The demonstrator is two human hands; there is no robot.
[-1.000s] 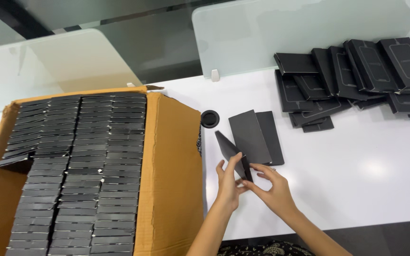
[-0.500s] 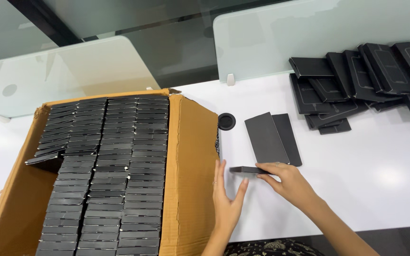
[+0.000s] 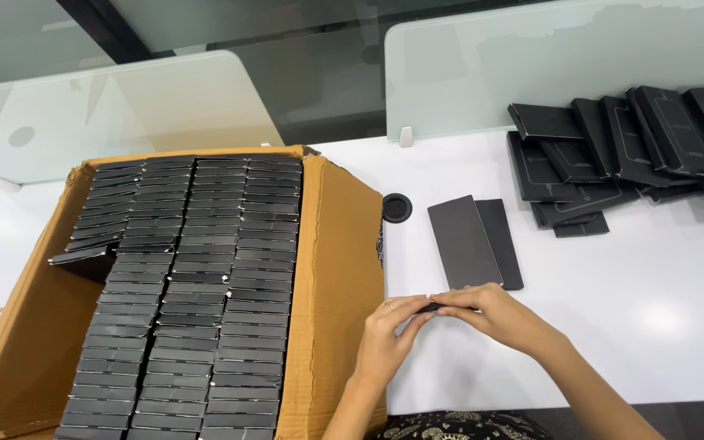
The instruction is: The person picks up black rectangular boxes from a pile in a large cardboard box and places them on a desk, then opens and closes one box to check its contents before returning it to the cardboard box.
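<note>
Head view, cardboard box (image 3: 344, 244) (packed), black stack (image 3: 629, 155)

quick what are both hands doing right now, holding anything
Left hand: fingers closed on one end of a small flat black box.
Right hand: fingers closed on the same black box from the other side, which it mostly hides.

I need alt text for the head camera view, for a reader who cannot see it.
Two bare hands, left hand and right hand, pinch a small black piece over a white table. A cardboard box of black flat packs stands left; grey sheets and black sleeves lie behind.
</note>
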